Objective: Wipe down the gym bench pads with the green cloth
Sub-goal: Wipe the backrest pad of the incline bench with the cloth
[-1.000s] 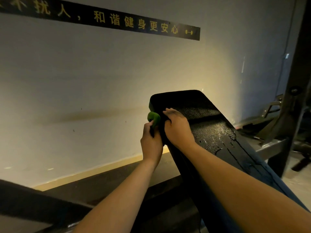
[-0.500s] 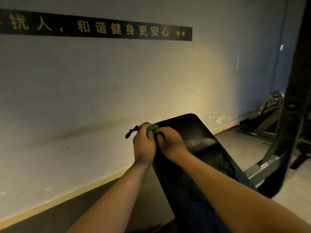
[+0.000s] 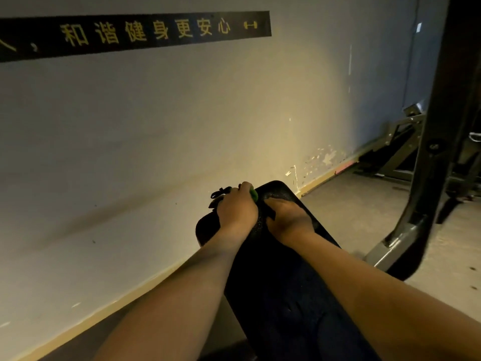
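A black padded bench pad (image 3: 281,277) runs from the bottom centre up toward the wall, its rounded far end near the middle of the view. My left hand (image 3: 236,209) is closed around the bunched green cloth (image 3: 253,194) at the pad's far left edge; only a small green sliver shows past the fingers. A dark frayed scrap (image 3: 218,193) sticks out to the left of that hand. My right hand (image 3: 289,220) lies pressed flat on the pad just beside the left hand, nothing in it.
A pale wall (image 3: 156,126) with a black banner of yellow characters (image 3: 135,32) stands close behind the pad. A dark metal rack upright (image 3: 432,142) with a foot on the concrete floor rises at right, with more gym frame (image 3: 400,149) behind it.
The view has tipped down and the pad's far end now sits lower and further away. My left hand with the cloth has moved up over the pad's far left edge, close to the right hand.
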